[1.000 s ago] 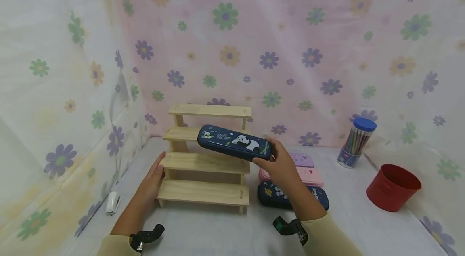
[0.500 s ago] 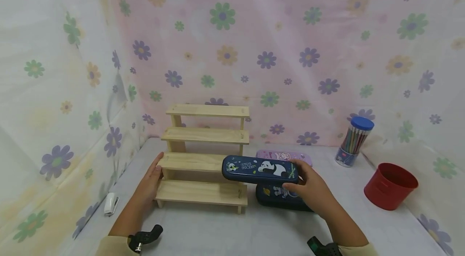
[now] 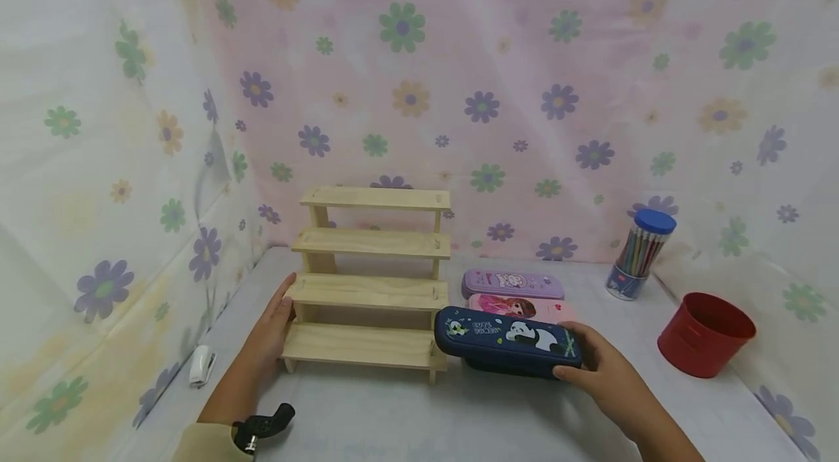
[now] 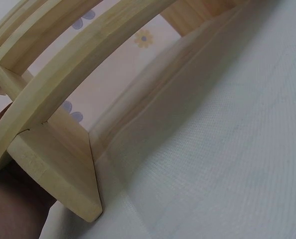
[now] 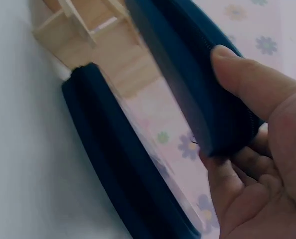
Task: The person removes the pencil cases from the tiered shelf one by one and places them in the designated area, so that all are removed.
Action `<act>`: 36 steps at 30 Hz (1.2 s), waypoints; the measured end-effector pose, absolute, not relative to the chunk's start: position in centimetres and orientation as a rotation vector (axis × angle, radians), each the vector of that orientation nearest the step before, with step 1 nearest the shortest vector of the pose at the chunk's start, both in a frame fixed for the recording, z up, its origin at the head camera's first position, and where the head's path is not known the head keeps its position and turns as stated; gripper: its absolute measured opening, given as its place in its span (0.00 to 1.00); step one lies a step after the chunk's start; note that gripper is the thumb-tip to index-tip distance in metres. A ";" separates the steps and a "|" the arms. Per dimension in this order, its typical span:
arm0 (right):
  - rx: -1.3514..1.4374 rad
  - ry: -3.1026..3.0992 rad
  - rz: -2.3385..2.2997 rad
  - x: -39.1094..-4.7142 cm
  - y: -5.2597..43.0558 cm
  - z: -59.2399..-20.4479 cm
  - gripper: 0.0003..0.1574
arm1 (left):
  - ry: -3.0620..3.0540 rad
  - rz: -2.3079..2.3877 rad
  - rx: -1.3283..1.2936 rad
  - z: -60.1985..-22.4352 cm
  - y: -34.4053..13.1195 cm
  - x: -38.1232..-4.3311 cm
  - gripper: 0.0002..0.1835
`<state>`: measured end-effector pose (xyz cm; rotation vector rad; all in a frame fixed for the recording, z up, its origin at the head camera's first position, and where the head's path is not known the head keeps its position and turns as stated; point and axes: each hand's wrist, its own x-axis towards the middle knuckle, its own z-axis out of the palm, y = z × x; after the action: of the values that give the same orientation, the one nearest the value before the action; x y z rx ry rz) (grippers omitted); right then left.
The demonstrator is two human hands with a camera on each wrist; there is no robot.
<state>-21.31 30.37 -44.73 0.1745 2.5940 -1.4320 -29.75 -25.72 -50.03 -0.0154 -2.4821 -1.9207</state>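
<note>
My right hand (image 3: 593, 360) grips the right end of a navy zip pencil case (image 3: 507, 338) with a panda on its lid. In the right wrist view the thumb lies on one side of this case and the fingers on the other. It is held over another dark pencil case (image 5: 123, 159) lying on the table, mostly hidden in the head view. My left hand (image 3: 272, 323) rests against the left side of a four-tier wooden step shelf (image 3: 367, 291). The left wrist view shows that hand partly hidden by the shelf's leg (image 4: 58, 169).
Behind the held case lie a pink pencil case (image 3: 524, 307) and a purple one (image 3: 511, 283). A clear tub of pencils (image 3: 639, 254) with a blue lid and a red bucket (image 3: 704, 334) stand at right. A white stapler-like object (image 3: 202, 366) lies far left.
My right hand has carried the panda pencil case from in front of the shelf's tiers rightward and down, over the other dark case. My left hand stays at the shelf's side.
</note>
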 end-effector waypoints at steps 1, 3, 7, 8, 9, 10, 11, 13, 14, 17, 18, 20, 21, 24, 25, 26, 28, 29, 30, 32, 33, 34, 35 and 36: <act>0.170 2.585 -1.428 -21.1 30.7 -44.7 0.68 | -2.483 -1.917 -0.014 -50.0 -25.7 -29.7 0.31; 0.166 2.560 -1.428 -20.7 31.2 -44.8 0.68 | -2.488 -1.914 -0.005 -49.9 -25.7 -29.5 0.31; 0.194 2.535 -1.397 -20.0 32.2 -45.1 0.69 | -2.492 -1.934 0.028 -49.8 -25.6 -29.4 0.30; 0.203 2.534 -1.388 -19.9 32.5 -45.3 0.68 | -2.492 -1.936 0.024 -49.8 -25.6 -29.4 0.30; 0.215 2.533 -1.375 -19.7 32.7 -45.4 0.68 | -2.493 -1.936 0.021 -49.8 -25.6 -29.4 0.30; 0.222 2.538 -1.356 -19.6 32.8 -45.5 0.69 | -2.493 -1.938 0.020 -49.8 -25.6 -29.4 0.30; 0.230 2.542 -1.337 -19.6 33.0 -45.6 0.69 | -2.493 -1.936 0.014 -49.9 -25.6 -29.4 0.30; 0.245 2.557 -1.285 -19.4 33.2 -45.8 0.70 | -2.487 -1.936 0.003 -49.9 -25.6 -29.4 0.31; 0.244 2.566 -1.247 -19.3 33.4 -45.8 0.70 | -2.482 -1.940 0.000 -50.0 -25.6 -29.4 0.31; 0.243 2.592 -1.143 -19.1 33.6 -46.0 0.70 | -2.480 -1.943 0.002 -50.1 -25.6 -29.5 0.31; 0.241 2.597 -1.115 -19.0 33.7 -46.0 0.70 | -2.478 -1.942 0.001 -50.2 -25.6 -29.5 0.31; 0.233 2.602 -1.084 -18.9 33.8 -46.1 0.69 | -2.482 -1.942 0.006 -50.2 -25.6 -29.5 0.31; 0.240 2.601 -1.081 -18.8 33.9 -46.1 0.69 | -2.486 -1.937 0.010 -50.3 -25.6 -29.5 0.31; 0.256 2.598 -1.069 -18.8 34.1 -46.3 0.69 | -2.484 -1.936 0.009 -50.2 -25.6 -29.5 0.31; 0.261 2.601 -1.061 -18.8 34.2 -46.4 0.70 | -2.485 -1.938 0.008 -50.2 -25.7 -29.6 0.31; 0.268 2.601 -1.052 -18.8 34.3 -46.5 0.70 | -2.483 -1.940 0.009 -50.1 -25.7 -29.6 0.31; 0.274 2.603 -1.032 -18.8 34.4 -46.7 0.71 | -2.483 -1.940 0.010 -50.0 -25.8 -29.7 0.32; 0.275 2.606 -1.020 -18.8 34.5 -46.8 0.71 | -2.483 -1.942 0.008 -50.0 -25.8 -29.7 0.32; 0.271 2.607 -1.009 -18.7 34.6 -46.9 0.71 | -2.484 -1.939 0.007 -50.0 -25.8 -29.7 0.32; 0.274 2.599 -0.999 -18.7 34.8 -47.0 0.70 | -2.485 -1.938 -0.003 -50.0 -25.8 -29.8 0.32; 0.274 2.597 -0.996 -18.7 34.9 -47.1 0.70 | -2.485 -1.938 -0.009 -50.0 -25.8 -29.8 0.32; 0.274 2.594 -0.992 -18.7 34.9 -47.1 0.70 | -2.485 -1.941 -0.013 -50.0 -25.8 -29.8 0.32; 0.276 2.590 -0.987 -18.7 35.0 -47.2 0.70 | -2.485 -1.943 -0.020 -50.0 -25.7 -29.8 0.32; 0.277 2.587 -0.978 -18.6 35.0 -47.2 0.70 | -2.486 -1.943 -0.023 -50.0 -25.7 -29.8 0.32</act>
<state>-18.64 35.00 -47.21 0.2771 2.5874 -0.9776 -29.77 -25.70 -50.01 -0.0235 -2.4857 -1.9427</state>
